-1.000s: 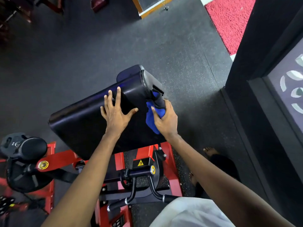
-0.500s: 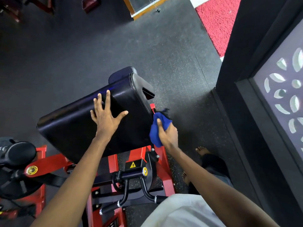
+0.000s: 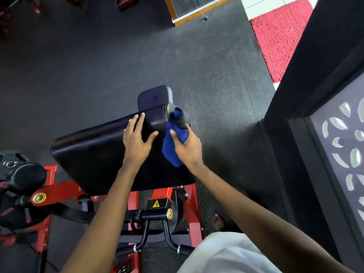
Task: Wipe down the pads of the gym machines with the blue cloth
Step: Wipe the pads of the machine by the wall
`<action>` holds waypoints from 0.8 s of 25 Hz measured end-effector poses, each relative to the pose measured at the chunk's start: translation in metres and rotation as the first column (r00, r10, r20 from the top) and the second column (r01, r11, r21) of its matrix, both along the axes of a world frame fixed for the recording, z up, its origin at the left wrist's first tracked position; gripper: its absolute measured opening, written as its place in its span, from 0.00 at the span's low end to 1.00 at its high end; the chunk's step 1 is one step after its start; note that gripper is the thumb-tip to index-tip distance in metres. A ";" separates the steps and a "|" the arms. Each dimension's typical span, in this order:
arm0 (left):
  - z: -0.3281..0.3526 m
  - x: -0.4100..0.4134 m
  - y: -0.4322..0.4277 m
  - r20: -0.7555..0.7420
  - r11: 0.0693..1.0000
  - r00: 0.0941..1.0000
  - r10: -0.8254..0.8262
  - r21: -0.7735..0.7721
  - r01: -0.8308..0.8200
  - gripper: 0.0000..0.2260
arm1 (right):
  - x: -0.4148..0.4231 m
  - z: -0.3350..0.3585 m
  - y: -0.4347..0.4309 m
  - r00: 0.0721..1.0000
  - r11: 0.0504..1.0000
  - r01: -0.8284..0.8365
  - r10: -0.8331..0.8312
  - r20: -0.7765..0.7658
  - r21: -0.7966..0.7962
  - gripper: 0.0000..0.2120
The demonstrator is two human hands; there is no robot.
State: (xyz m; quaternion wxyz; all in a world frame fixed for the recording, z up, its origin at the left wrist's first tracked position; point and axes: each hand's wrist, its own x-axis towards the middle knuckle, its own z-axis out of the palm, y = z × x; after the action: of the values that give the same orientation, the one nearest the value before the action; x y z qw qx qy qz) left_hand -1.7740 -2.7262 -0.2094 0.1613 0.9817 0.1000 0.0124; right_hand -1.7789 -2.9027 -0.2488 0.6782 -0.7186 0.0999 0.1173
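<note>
A large black slanted pad (image 3: 94, 154) sits on a red machine frame (image 3: 59, 192). My left hand (image 3: 136, 142) lies flat on the pad's upper right part, fingers spread. My right hand (image 3: 187, 148) grips the blue cloth (image 3: 174, 146) and presses it against the pad's right end. The cloth's top reaches up over the end cap near the pad's upper corner, and its tail hangs below my thumb. A smaller dark seat pad (image 3: 154, 97) shows just behind the big pad.
Black handles (image 3: 157, 233) and a yellow warning sticker (image 3: 156, 203) sit below the pad. A black weight plate (image 3: 23, 174) is at the left. A dark wall with a patterned panel (image 3: 342, 150) stands close on the right. A red mat (image 3: 279, 34) lies at the far right.
My right hand has swept the cloth down the pad's right end and back up to its upper corner. My left hand stays flat on the pad.
</note>
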 end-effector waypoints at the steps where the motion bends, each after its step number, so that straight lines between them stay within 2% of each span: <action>1: -0.001 0.000 -0.002 -0.008 1.000 1.000 0.003 0.011 -0.003 0.32 | 0.005 0.006 0.005 1.000 1.000 -0.007 0.007 0.022 0.015 0.16; 6: 0.000 -0.002 -0.005 -0.058 0.997 0.998 0.014 0.077 -0.010 0.33 | 0.069 -0.005 0.003 0.998 0.991 0.019 -0.010 -0.067 0.129 0.10; 10: 0.002 -0.003 -0.008 -0.062 0.999 0.998 0.030 0.039 -0.028 0.34 | 0.095 -0.045 -0.009 0.964 0.996 -0.087 0.092 -0.251 0.031 0.12; 12: 0.003 -0.002 -0.009 -0.056 0.999 0.998 0.043 0.016 -0.042 0.34 | 0.096 -0.043 -0.008 0.964 0.997 -0.064 0.071 -0.257 0.035 0.13; 16: 0.004 0.001 -0.011 -0.063 0.998 0.996 0.065 -0.013 -0.066 0.34 | 0.087 -0.035 0.000 0.990 0.995 -0.040 0.051 -0.130 0.088 0.12; 20: 0.001 0.000 -0.013 -0.057 0.994 0.995 0.081 -0.068 -0.084 0.34 | 0.114 -0.060 -0.003 0.961 0.998 -0.037 0.049 -0.273 0.048 0.14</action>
State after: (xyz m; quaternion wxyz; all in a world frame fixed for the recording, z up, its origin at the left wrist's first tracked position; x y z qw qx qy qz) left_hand -1.7741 -2.7389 -0.2086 0.1925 0.9704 0.1452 -0.0109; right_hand -1.6651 -2.9057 -0.3085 0.6702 -0.6829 0.1745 0.2325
